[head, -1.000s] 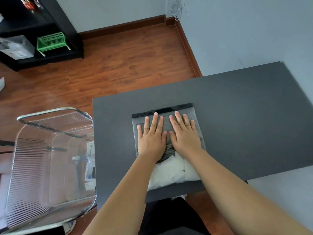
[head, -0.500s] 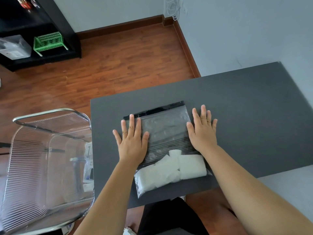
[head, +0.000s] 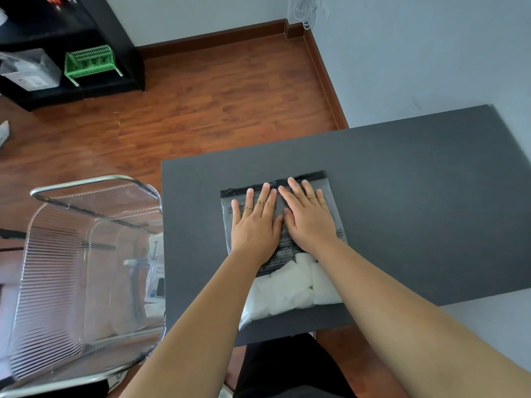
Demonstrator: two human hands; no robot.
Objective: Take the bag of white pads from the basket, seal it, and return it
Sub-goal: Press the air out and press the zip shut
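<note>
Pads [head: 287, 291] fill the bag [head: 333, 222] under flat, open left hand [head: 254, 225] and right hand [head: 309, 219].

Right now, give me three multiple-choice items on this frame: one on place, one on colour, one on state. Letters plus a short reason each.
1. Where do the white pads sit in the bag?
A. at the zip end
B. at the end nearest the person
C. outside it

2. What colour is the bag's zip strip?
A. black
B. green
C. red

3. How are the left hand and right hand placed?
A. both lifted clear
B. one in the basket
C. both flat on the bag

Answers: B, pads bunch at the near end; A, the far strip is black; C, both palms press the bag on the table.
</note>
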